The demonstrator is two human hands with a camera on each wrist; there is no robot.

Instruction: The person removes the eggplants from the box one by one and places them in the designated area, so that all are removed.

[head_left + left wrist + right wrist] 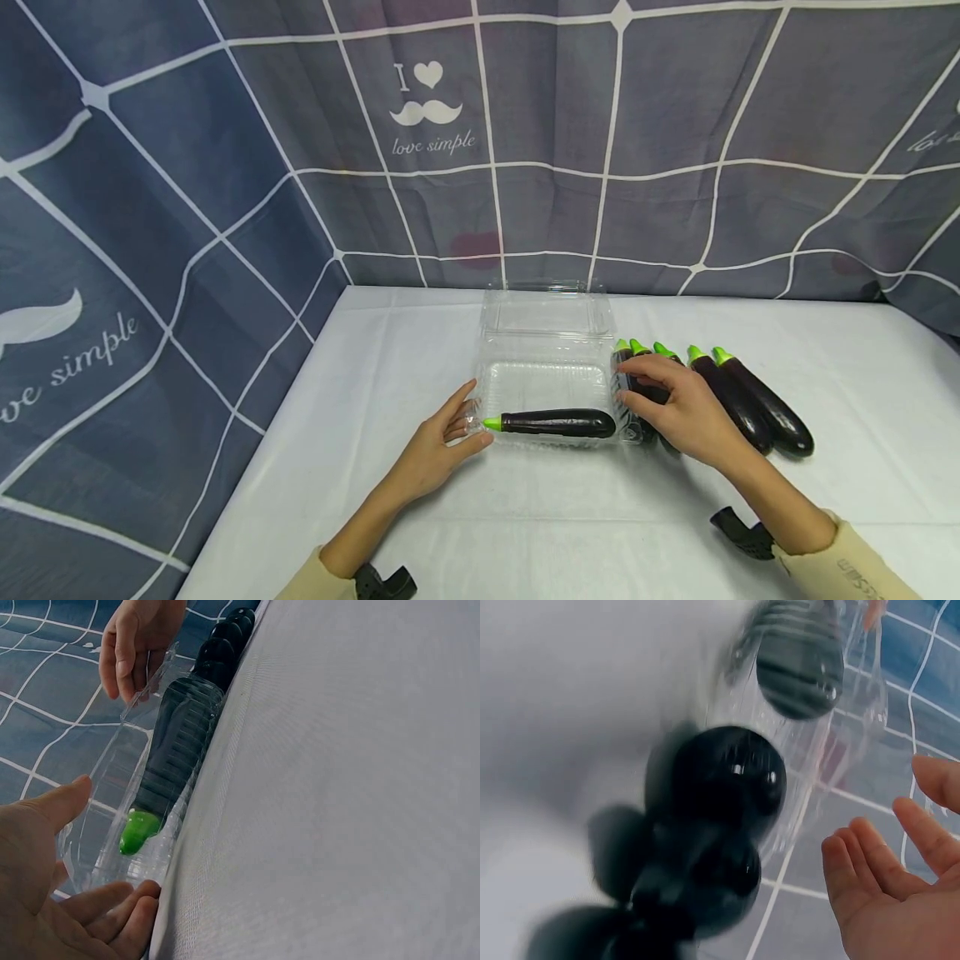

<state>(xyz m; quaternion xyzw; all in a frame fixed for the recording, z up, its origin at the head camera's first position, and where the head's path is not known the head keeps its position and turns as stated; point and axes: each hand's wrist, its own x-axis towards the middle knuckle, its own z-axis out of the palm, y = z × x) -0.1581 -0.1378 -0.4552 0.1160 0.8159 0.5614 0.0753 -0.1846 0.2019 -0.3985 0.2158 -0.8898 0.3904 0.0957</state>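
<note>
A clear plastic clamshell box (543, 382) lies on the table with its lid (546, 313) folded back. Inside, near its front side, one eggplant (558, 422) with a green stem end lies crosswise, the stem to the left. My left hand (431, 450) rests at the box's left side, thumb and fingers spread beside the wall. Over the box's right edge hovers my right hand (686, 408), fingers loosely bent and nothing held. In the right wrist view its fingers (889, 866) stand apart from the eggplants. Several loose eggplants (768, 404) lie beside the box, partly hidden by this hand.
White cloth covers the table (555, 525). A grey-blue curtain (555, 208) with white lines hangs behind the table and along its left side. Black wrist mounts (742, 533) sit at both sleeves.
</note>
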